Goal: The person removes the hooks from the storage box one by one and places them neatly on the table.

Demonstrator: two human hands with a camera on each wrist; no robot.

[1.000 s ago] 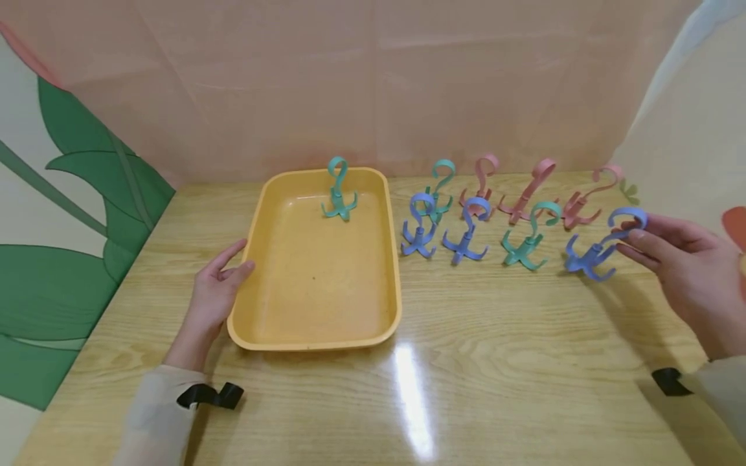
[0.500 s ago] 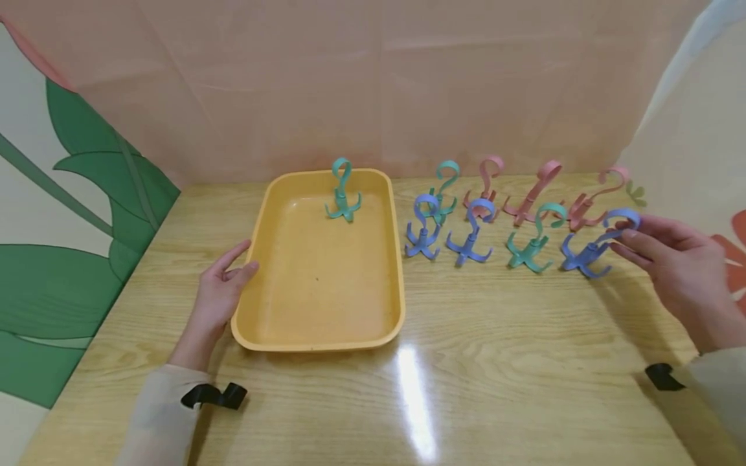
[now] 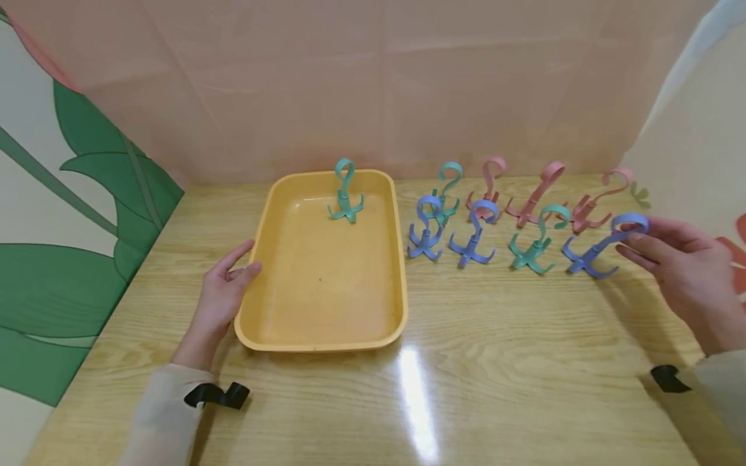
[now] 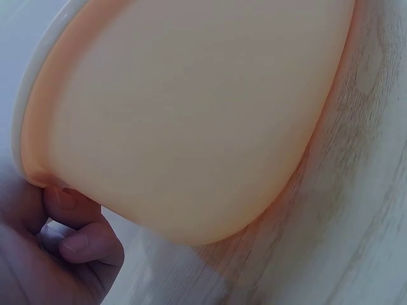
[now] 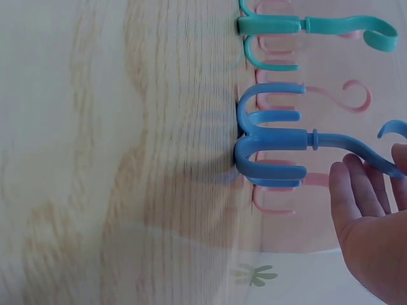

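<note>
The left hand (image 3: 223,291) grips the left rim of a yellow plastic tray (image 3: 320,344), thumb on the rim; in the left wrist view its other fingers curl below that rim. At the far right, the right hand (image 3: 690,268) pinches the curled top of a blue multi-prong hanging hook (image 3: 591,254). This hook leans toward the hand, its prongs (image 5: 270,170) at or just above the table. Left of it stands a green hook (image 3: 531,252). Inside the tray, near its back wall, stands another green hook (image 3: 346,206).
Two more blue hooks (image 3: 425,243) (image 3: 472,249) stand beside the tray's right side. Behind them are a green hook (image 3: 444,207) and three pink hooks (image 3: 495,194) (image 3: 530,210) (image 3: 585,213). A pink sheet (image 3: 384,90) hangs along the table's back edge.
The blue hook in the right hand has turned slightly, its curled top swinging a little toward the right. The left hand keeps its grip on the tray. The head view has shifted slightly.
</note>
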